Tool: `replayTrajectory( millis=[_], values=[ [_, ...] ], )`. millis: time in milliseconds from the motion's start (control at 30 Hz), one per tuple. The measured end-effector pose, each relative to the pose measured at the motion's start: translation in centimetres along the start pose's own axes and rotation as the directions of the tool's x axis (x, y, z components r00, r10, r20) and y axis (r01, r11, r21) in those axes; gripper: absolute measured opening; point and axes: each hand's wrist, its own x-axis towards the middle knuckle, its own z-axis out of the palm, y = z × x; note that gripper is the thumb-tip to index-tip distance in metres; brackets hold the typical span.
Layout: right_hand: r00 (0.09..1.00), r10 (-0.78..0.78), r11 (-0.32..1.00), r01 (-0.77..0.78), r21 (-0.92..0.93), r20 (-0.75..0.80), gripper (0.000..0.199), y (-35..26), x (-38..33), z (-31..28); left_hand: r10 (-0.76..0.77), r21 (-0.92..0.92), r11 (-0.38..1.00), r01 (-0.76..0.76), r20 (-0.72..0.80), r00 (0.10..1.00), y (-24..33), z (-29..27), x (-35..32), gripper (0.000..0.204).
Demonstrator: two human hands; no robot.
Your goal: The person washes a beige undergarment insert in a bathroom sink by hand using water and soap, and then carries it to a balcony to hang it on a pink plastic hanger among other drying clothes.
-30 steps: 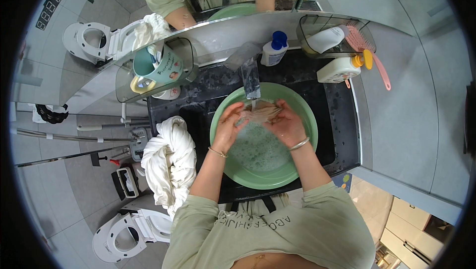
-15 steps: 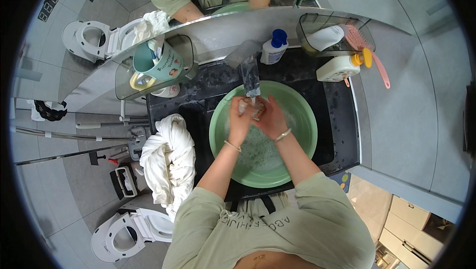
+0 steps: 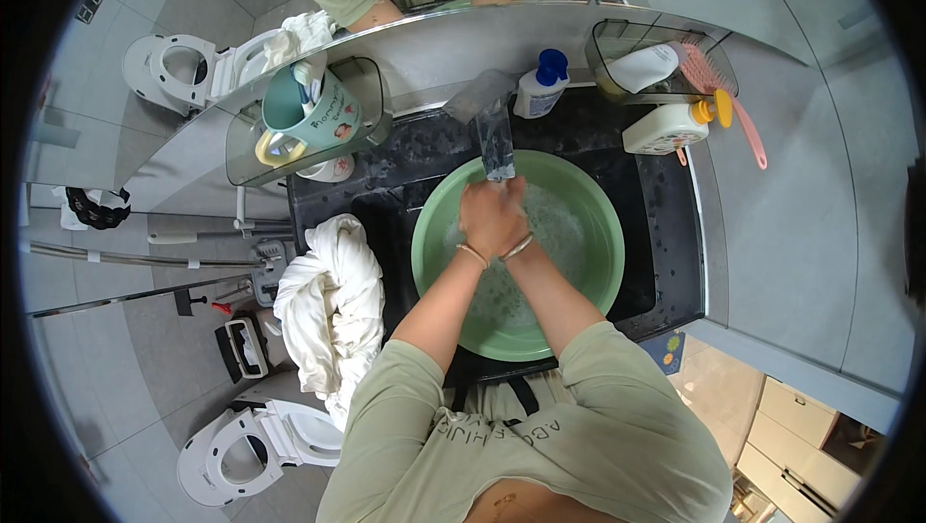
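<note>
My two hands are pressed together below the faucet, over the far part of a green basin. The back of my left hand faces up, its fingers curled around my right hand. Most of the right hand is hidden beneath the left, so its fingers do not show. Whether anything lies between the palms cannot be seen. Foamy water stands in the basin. Each wrist has a light-coloured bangle, and the wrists nearly touch.
Left of the basin lies twisted white cloth. A clear bin holds a teal cup. Behind and right stand a blue-capped bottle, a yellow-pump bottle and another bin with a pink hairbrush. The mirror crosses the back.
My hands were slightly apart under the faucet with fingers showing. Now they have come together, the left over the right, and the wrists have drawn closer. The view has shifted slightly.
</note>
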Motion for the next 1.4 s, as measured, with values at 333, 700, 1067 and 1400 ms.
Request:
replayTrajectory(
  millis=[333,700,1067,1400],
  values=[
    [0.758,-0.066,0.961,-0.127,-0.245,-0.649,0.039,-1.6,-1.5,10.2,-0.346,-0.854,-0.186,0.486,0.520,0.781,-3.4,-1.8,-0.5,0.024],
    [0.901,-0.012,0.993,-0.042,-0.114,-0.434,0.033,-0.3,-1.7,9.6,-0.114,-0.154,0.982,0.112,-0.002,0.993,-2.3,-0.5,-1.6,0.029],
    [0.953,0.160,0.969,-0.102,0.225,-0.258,0.035,-2.6,-1.3,10.9,0.258,-0.080,0.944,-0.320,-0.425,0.868,4.5,-9.1,2.4,0.039],
    [0.889,0.187,0.954,-0.063,0.293,-0.419,0.040,-2.1,-7.0,17.0,0.197,0.124,0.977,-0.171,-0.247,0.949,4.0,-9.2,-1.2,0.045]
  ],
)
